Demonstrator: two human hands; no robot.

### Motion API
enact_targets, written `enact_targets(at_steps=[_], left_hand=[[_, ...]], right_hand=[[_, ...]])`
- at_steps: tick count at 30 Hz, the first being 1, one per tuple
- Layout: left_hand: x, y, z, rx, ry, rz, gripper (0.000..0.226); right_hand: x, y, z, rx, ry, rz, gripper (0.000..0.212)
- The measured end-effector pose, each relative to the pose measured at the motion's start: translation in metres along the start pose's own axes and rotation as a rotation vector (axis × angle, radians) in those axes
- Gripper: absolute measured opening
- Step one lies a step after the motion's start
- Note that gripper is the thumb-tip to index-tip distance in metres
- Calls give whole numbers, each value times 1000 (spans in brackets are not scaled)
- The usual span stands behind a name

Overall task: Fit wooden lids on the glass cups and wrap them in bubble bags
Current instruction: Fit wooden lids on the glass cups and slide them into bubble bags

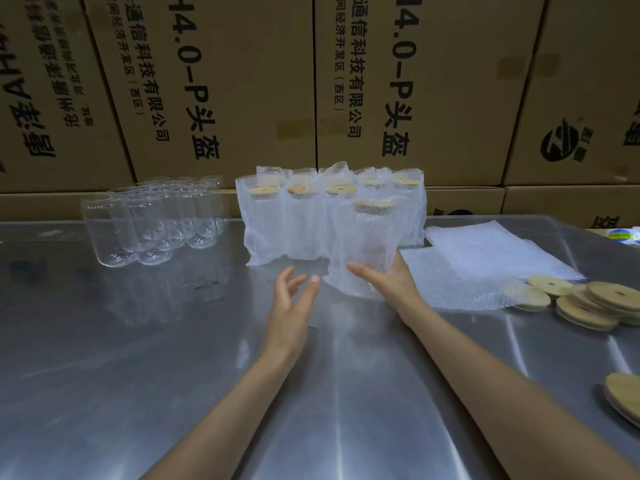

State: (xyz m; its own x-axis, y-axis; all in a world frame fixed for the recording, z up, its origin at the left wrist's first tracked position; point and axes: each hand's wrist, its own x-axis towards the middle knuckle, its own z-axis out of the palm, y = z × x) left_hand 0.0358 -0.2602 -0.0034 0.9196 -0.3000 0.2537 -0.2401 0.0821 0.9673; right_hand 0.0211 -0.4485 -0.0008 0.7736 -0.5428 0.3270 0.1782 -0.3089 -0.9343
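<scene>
wrapped cup (pixel 367 244) in right hand (pixel 388 278) grip, left hand (pixel 291 299) beside

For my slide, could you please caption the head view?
Right hand holds a bubble-bagged lidded cup; left hand open beside it.

A long steel table (pixel 145 375) filled the near space, its brushed top dull grey and streaked with pale glare from lighting somewhere overhead. Behind it rose a wall of stacked cardboard cartons (pixel 228 81), brown, printed with large black characters and letters, some turned sideways. A lower row of cartons (pixel 554 199) ran along the table's far edge. At the far right edge sat something small, blue and yellow (pixel 623 235), possibly a tape roll; it was too cropped to tell.
</scene>
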Motion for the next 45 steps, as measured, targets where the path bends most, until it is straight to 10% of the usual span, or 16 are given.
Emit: enact_targets(at_steps=[15, 37, 45], left_hand=[[45, -13, 11, 48, -31, -65, 40], [44, -13, 17, 21, -90, -33, 65], [47, -15, 16, 2, -77, -29, 43]], right_hand=[[77, 39, -36, -267, 369, 174, 88], [119, 53, -6, -326, 176, 100, 102], [112, 48, -6, -356, 275, 12, 106]])
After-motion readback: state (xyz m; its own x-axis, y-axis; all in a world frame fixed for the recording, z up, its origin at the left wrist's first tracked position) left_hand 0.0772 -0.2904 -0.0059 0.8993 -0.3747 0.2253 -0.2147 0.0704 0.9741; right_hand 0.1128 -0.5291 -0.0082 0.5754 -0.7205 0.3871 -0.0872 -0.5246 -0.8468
